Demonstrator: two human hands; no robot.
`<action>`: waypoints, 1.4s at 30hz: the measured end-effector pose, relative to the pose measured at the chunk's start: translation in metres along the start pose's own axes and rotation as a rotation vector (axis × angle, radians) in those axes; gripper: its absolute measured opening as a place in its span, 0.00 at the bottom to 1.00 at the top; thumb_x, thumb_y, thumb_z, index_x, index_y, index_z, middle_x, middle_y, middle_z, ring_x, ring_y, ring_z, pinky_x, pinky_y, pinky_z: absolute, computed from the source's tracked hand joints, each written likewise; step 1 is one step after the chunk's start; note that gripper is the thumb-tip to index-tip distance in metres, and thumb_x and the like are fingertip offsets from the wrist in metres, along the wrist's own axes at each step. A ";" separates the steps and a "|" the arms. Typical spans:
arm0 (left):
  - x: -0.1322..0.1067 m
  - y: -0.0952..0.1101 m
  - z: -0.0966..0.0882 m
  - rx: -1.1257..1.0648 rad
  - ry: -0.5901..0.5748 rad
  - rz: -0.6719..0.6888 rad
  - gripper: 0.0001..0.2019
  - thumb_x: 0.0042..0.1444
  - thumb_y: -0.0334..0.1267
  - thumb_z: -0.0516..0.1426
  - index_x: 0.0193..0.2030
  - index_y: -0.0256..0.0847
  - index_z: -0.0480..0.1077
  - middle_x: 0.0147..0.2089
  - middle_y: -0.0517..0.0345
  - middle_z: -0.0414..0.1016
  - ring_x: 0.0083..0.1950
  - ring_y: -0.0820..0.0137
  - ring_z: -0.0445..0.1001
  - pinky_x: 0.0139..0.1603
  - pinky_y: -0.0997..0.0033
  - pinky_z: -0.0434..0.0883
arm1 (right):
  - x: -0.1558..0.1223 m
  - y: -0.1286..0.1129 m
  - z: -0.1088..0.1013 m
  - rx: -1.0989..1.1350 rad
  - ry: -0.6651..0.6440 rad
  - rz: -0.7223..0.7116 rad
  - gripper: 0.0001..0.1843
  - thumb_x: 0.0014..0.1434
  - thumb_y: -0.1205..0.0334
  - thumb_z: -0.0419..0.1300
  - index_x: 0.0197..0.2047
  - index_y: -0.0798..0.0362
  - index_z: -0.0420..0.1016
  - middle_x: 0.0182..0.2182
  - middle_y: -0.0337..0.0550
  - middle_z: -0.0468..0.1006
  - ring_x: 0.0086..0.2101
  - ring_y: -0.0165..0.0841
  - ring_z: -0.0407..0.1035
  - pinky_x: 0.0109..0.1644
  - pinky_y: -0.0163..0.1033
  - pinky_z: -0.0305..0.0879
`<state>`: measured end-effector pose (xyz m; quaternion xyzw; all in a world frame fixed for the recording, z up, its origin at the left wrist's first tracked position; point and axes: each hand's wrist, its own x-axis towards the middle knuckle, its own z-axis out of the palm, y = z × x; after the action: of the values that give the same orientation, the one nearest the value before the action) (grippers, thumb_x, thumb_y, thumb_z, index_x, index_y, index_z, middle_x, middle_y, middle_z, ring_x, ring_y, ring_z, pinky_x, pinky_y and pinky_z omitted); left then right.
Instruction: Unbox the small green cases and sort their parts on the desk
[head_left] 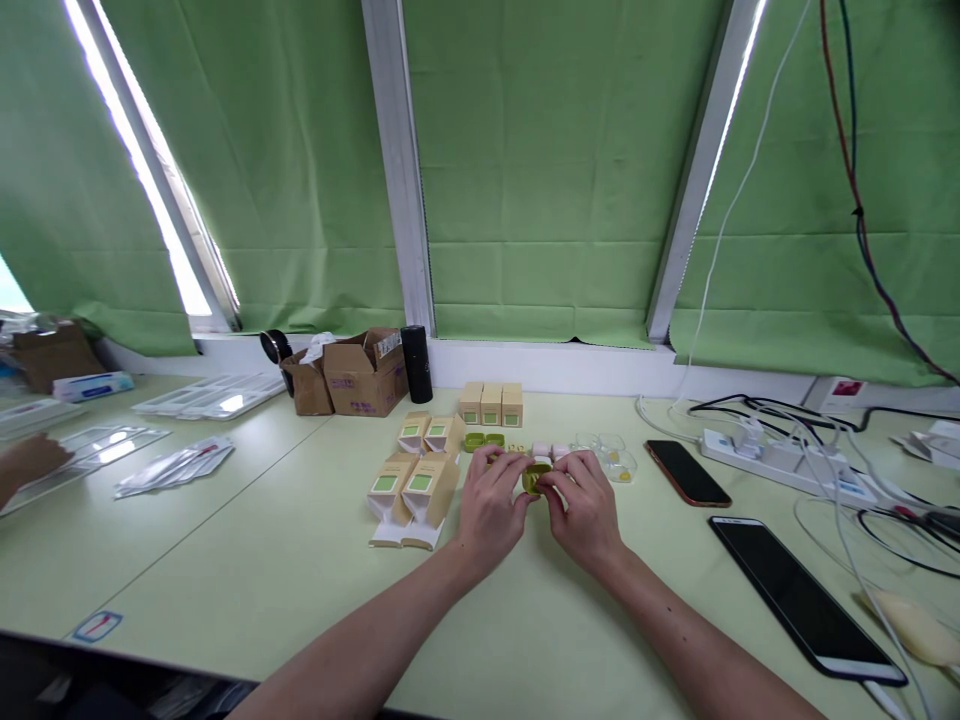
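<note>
Between my hands is a small olive-green plastic case (535,478), which looks hollow from above. My left hand (491,497) pinches its left side, and my right hand (583,502) has its fingertips closed on the right side. Just beyond them lie similar green cases (484,441), a few tiny yellow pieces, small white-pink pieces (551,451) and clear round plastic cups (619,464). Left of my left hand stand several beige cartons with green labels (422,478), their white flaps open toward me. The fingers partly hide the case.
Three closed beige boxes (491,404) stand behind. Cardboard boxes (365,373) and a black cylinder (417,364) are near the wall. At right lie two phones (802,590) and a power strip (787,465) with tangled cables. Another person's hand (34,462) is by plastic trays at far left.
</note>
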<state>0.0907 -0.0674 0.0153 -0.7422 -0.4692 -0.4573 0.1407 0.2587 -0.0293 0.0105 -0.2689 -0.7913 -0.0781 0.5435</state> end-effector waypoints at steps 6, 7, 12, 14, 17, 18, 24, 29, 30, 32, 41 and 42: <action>-0.001 -0.002 0.002 0.002 0.007 -0.003 0.23 0.56 0.28 0.66 0.58 0.44 0.74 0.52 0.50 0.80 0.56 0.53 0.70 0.57 0.46 0.75 | 0.000 -0.001 0.000 -0.002 -0.003 -0.007 0.11 0.65 0.74 0.58 0.34 0.51 0.76 0.32 0.44 0.71 0.39 0.39 0.62 0.39 0.43 0.63; -0.001 -0.002 0.002 0.002 0.006 -0.003 0.23 0.56 0.28 0.67 0.58 0.44 0.73 0.52 0.50 0.81 0.57 0.53 0.70 0.57 0.46 0.75 | 0.000 -0.001 0.000 -0.002 -0.004 -0.008 0.10 0.65 0.74 0.58 0.34 0.51 0.76 0.32 0.44 0.71 0.39 0.39 0.62 0.39 0.43 0.63; -0.001 -0.003 0.002 0.007 0.007 -0.005 0.23 0.56 0.28 0.67 0.58 0.43 0.73 0.52 0.50 0.80 0.57 0.53 0.70 0.57 0.46 0.75 | -0.001 0.000 0.000 0.003 0.002 -0.014 0.10 0.65 0.74 0.59 0.34 0.52 0.76 0.31 0.44 0.71 0.39 0.39 0.62 0.38 0.42 0.63; -0.001 -0.003 0.002 0.012 0.010 -0.006 0.23 0.56 0.28 0.67 0.58 0.44 0.73 0.52 0.50 0.80 0.57 0.54 0.70 0.57 0.46 0.75 | 0.000 0.000 0.000 0.002 0.008 -0.014 0.10 0.65 0.74 0.59 0.34 0.52 0.75 0.31 0.44 0.71 0.38 0.38 0.61 0.38 0.42 0.62; -0.001 -0.003 0.002 0.017 0.005 -0.011 0.23 0.56 0.28 0.66 0.58 0.44 0.73 0.52 0.50 0.80 0.57 0.53 0.70 0.57 0.46 0.75 | 0.001 -0.002 0.000 0.000 0.011 -0.016 0.10 0.64 0.74 0.58 0.34 0.51 0.75 0.31 0.44 0.71 0.38 0.38 0.61 0.38 0.42 0.62; -0.001 -0.003 0.002 0.017 0.001 -0.012 0.23 0.57 0.28 0.66 0.58 0.45 0.73 0.52 0.50 0.80 0.57 0.53 0.70 0.57 0.46 0.75 | 0.001 -0.002 0.000 0.000 0.010 -0.017 0.10 0.64 0.75 0.58 0.34 0.51 0.75 0.31 0.44 0.71 0.38 0.38 0.61 0.38 0.42 0.62; -0.001 -0.003 0.002 0.016 -0.003 -0.018 0.23 0.57 0.27 0.65 0.59 0.44 0.73 0.53 0.50 0.80 0.57 0.52 0.69 0.57 0.45 0.74 | 0.002 -0.003 -0.001 0.005 0.012 -0.015 0.10 0.65 0.74 0.58 0.34 0.51 0.76 0.31 0.44 0.71 0.38 0.38 0.62 0.38 0.43 0.63; 0.001 -0.013 0.002 0.002 0.015 -0.100 0.22 0.55 0.25 0.65 0.56 0.44 0.75 0.51 0.50 0.81 0.57 0.53 0.70 0.56 0.46 0.75 | 0.002 -0.007 -0.002 0.013 0.023 -0.029 0.09 0.66 0.72 0.59 0.35 0.50 0.76 0.32 0.44 0.72 0.38 0.39 0.63 0.38 0.43 0.63; 0.002 -0.016 0.003 -0.004 0.022 -0.133 0.21 0.54 0.26 0.66 0.55 0.43 0.75 0.51 0.50 0.81 0.57 0.53 0.70 0.56 0.46 0.74 | 0.001 -0.008 -0.002 0.012 0.023 -0.029 0.09 0.65 0.72 0.59 0.36 0.50 0.76 0.32 0.45 0.72 0.38 0.39 0.63 0.38 0.43 0.64; 0.003 -0.021 0.004 -0.012 0.038 -0.195 0.21 0.53 0.26 0.67 0.54 0.42 0.76 0.50 0.51 0.81 0.58 0.53 0.69 0.57 0.47 0.74 | 0.000 -0.009 -0.001 0.010 0.026 -0.023 0.09 0.65 0.72 0.60 0.36 0.50 0.76 0.32 0.44 0.71 0.38 0.39 0.63 0.38 0.44 0.64; 0.004 -0.026 0.005 -0.084 0.125 -0.341 0.21 0.55 0.29 0.66 0.56 0.44 0.75 0.51 0.52 0.80 0.58 0.55 0.69 0.58 0.49 0.72 | -0.003 -0.002 0.002 0.019 0.020 0.010 0.09 0.65 0.73 0.59 0.38 0.49 0.77 0.33 0.45 0.73 0.40 0.39 0.65 0.40 0.44 0.64; 0.004 -0.027 0.005 -0.093 0.136 -0.352 0.21 0.55 0.30 0.66 0.57 0.44 0.75 0.51 0.52 0.80 0.58 0.55 0.69 0.59 0.49 0.72 | -0.003 0.000 0.003 0.019 0.016 0.010 0.10 0.65 0.73 0.59 0.38 0.49 0.77 0.34 0.45 0.73 0.40 0.39 0.65 0.40 0.44 0.64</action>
<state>0.0718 -0.0476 0.0102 -0.6217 -0.5596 -0.5453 0.0556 0.2571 -0.0290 0.0063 -0.2672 -0.7862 -0.0701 0.5528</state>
